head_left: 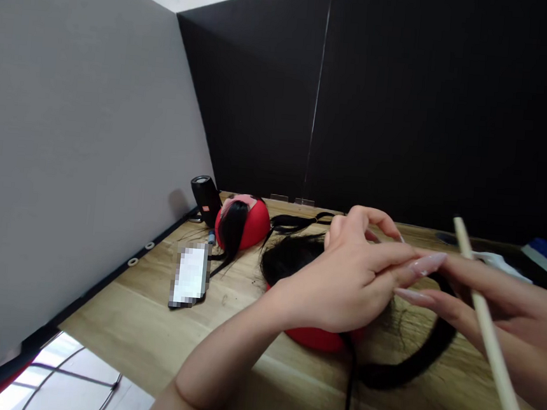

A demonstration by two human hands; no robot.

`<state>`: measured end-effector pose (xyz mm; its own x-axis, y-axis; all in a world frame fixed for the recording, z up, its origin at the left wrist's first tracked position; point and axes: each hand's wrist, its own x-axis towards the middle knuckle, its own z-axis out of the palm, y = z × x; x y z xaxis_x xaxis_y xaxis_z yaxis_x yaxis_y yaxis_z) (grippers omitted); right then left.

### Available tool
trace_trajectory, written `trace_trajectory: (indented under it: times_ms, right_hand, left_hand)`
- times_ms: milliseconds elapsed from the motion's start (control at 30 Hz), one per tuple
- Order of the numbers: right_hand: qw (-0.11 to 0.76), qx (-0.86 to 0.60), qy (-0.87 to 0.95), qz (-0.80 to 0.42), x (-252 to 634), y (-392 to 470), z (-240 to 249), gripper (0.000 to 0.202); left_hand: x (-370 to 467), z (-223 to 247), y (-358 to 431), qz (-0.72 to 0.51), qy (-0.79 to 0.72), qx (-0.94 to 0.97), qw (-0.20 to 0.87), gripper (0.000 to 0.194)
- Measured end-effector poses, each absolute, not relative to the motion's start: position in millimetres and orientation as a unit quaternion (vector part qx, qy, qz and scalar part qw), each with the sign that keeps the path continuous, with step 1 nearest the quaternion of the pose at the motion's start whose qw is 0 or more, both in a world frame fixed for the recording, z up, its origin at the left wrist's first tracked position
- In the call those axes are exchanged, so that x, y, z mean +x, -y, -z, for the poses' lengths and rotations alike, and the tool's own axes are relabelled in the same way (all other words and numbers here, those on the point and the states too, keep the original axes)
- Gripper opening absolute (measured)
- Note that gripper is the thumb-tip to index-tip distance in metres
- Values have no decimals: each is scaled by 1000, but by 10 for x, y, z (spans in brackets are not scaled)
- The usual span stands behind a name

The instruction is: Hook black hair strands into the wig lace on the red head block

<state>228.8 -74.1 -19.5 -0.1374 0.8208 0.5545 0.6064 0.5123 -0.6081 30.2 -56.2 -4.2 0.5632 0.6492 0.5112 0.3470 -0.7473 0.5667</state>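
Observation:
My left hand (358, 276) is bent over a red dome-shaped form (319, 340) with dark hair (288, 257) on it. Its fingers are drawn together and meet those of my right hand (504, 308); whatever lies between them is hidden. A pale, slim wooden stick (491, 339) slants across my right hand and appears held in its fingers; its tip points up and away. From behind the meeting fingers a thick lock of dark hair (427, 356) loops down over the table. A thin dark strand hangs below the form.
Farther left on the wooden table (146, 347) sits another red form (257, 226) with a dark lock. Near it are a black cylindrical speaker (205, 199) and a phone with a blurred screen (191, 274). Tied hair (300, 223) lies behind. Grey and black panels enclose the table.

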Motion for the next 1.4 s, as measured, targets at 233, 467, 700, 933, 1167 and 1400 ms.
trace_trajectory:
  times_ms: [233,467,700,933,1167,1400]
  right_hand:
    - [406,-443,769,-219,2161,710,101,32]
    - [377,-437,779,-245,2239,679,218,30]
    - [467,-435,754,-155,2208,679,197,22]
    - [482,-471,737,-60,2235,700,280,20]
    - [502,-485,716,3,2188,719,273,23]
    - [537,-437,719,-57,2098,736,261,17]
  left_hand:
    - [229,35,511,-319,-286,887,175,35]
    - [174,-19,470,-271,-259,898,230,30]
    - [138,-39,400,-283,-227,892,270,34]
    - [130,-34,423,-277,-228,866,350,32]
    - [132,-6,399,-289,-236,867,330,32]
    - [154,12,380,-286,-230,878,307,30]
